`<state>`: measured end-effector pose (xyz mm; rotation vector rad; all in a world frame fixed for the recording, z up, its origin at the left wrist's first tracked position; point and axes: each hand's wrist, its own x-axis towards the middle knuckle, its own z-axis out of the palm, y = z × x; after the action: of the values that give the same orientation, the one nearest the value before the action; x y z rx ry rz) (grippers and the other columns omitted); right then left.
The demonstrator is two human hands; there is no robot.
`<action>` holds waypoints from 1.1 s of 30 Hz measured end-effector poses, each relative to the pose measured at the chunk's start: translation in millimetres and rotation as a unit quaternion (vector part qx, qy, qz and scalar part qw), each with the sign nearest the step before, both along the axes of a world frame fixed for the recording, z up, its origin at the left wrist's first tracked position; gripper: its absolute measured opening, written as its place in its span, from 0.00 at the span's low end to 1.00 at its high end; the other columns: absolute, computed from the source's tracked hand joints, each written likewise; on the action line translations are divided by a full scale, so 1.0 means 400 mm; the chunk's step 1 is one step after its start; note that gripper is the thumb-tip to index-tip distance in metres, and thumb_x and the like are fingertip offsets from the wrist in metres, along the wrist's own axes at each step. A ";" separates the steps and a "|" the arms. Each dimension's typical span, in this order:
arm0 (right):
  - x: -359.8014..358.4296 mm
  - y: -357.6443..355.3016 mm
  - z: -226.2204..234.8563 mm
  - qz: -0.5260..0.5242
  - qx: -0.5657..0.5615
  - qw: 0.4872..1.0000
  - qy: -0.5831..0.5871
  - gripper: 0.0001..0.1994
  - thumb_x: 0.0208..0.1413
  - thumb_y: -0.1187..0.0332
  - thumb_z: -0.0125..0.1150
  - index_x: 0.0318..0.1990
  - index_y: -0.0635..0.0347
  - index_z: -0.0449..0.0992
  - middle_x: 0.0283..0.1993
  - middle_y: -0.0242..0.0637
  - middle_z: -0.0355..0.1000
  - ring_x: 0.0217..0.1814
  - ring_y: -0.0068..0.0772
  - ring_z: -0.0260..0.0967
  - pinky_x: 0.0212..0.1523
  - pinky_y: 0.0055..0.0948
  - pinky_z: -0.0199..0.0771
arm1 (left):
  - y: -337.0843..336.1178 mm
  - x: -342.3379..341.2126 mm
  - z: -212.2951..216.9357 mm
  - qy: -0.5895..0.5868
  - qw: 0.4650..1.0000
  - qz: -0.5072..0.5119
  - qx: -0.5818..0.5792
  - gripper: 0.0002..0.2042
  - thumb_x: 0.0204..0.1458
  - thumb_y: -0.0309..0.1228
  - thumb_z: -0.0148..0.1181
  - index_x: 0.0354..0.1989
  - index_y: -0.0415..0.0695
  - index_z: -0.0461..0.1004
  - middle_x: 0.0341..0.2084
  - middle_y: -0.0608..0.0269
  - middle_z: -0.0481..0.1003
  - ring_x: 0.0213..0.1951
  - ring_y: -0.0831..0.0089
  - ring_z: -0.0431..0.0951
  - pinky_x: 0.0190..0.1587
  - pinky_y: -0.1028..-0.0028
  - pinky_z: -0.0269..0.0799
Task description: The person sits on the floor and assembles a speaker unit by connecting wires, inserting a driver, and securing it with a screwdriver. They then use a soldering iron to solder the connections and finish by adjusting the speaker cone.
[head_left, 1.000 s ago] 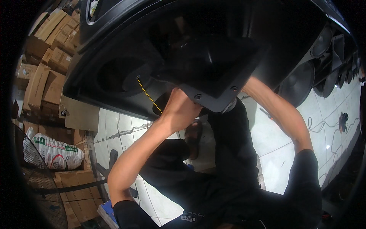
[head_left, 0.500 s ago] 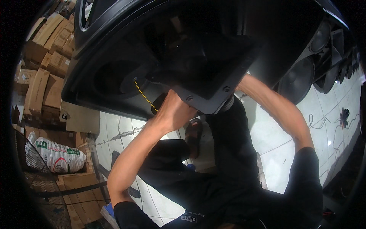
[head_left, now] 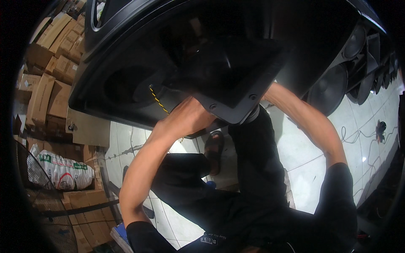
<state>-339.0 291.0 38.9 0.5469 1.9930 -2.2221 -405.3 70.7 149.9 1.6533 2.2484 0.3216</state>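
A black speaker horn (head_left: 232,101) with a squared, screw-holed flange hangs tilted in front of a large black speaker cabinet (head_left: 99,107). My left hand (head_left: 192,114) reaches under the flange's left edge, its back showing and its fingers hidden behind the horn. On the other side, my right hand (head_left: 271,90) goes behind the horn's right edge; only its wrist end shows. Between the cabinet's round recess and my left hand runs a twisted yellow-and-black wire (head_left: 158,101). Part of a round dark piece shows below the flange.
Cardboard boxes (head_left: 44,97) are stacked at the left, above a white printed sack (head_left: 63,170) and a fan grille (head_left: 40,202). Loose round speakers (head_left: 329,88) stand at the right. A thin cable (head_left: 369,154) lies on the tiled floor (head_left: 303,181). My legs are below the horn.
My left hand has turned slightly, its wrist now higher and farther left. It covers more of the wire's lower end. The horn's flange has shifted a little to the right; my right forearm has barely moved.
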 end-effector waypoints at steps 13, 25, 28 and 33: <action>-0.039 0.046 -0.108 -0.055 -0.094 0.994 0.008 0.12 0.64 0.79 0.48 0.51 0.65 0.76 0.55 0.44 0.74 0.49 0.36 0.73 0.42 0.26 0.75 | 0.003 -0.021 0.009 -0.047 0.996 -0.066 0.028 0.12 0.54 0.21 0.62 0.47 0.37 0.76 0.48 0.48 0.77 0.51 0.48 0.76 0.55 0.61 0.74; 0.007 0.017 -0.044 -0.045 -0.017 0.999 0.021 0.10 0.60 0.78 0.56 0.47 0.66 0.78 0.54 0.43 0.74 0.51 0.35 0.71 0.47 0.29 0.73 | -0.004 -0.022 0.007 -0.124 0.990 0.039 0.055 0.12 0.51 0.24 0.66 0.46 0.40 0.80 0.45 0.55 0.80 0.48 0.57 0.80 0.53 0.66 0.73; 0.009 0.034 -0.051 -0.056 -0.032 0.998 0.018 0.10 0.60 0.78 0.56 0.47 0.66 0.78 0.53 0.43 0.74 0.50 0.35 0.71 0.47 0.30 0.73 | 0.009 -0.027 0.001 -0.155 0.986 0.023 0.060 0.12 0.51 0.24 0.66 0.45 0.40 0.81 0.44 0.56 0.81 0.47 0.62 0.80 0.51 0.68 0.74; -0.010 0.028 -0.077 -0.046 -0.058 0.997 0.016 0.10 0.60 0.77 0.56 0.47 0.66 0.78 0.53 0.43 0.74 0.50 0.35 0.71 0.47 0.30 0.73 | -0.001 -0.021 -0.017 -0.116 0.989 0.027 0.082 0.12 0.52 0.22 0.65 0.45 0.41 0.81 0.42 0.59 0.82 0.45 0.69 0.81 0.50 0.70 0.74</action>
<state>-342.9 302.0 8.0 0.6048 1.8751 -2.3980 -413.7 70.1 143.2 1.5425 2.1422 0.6937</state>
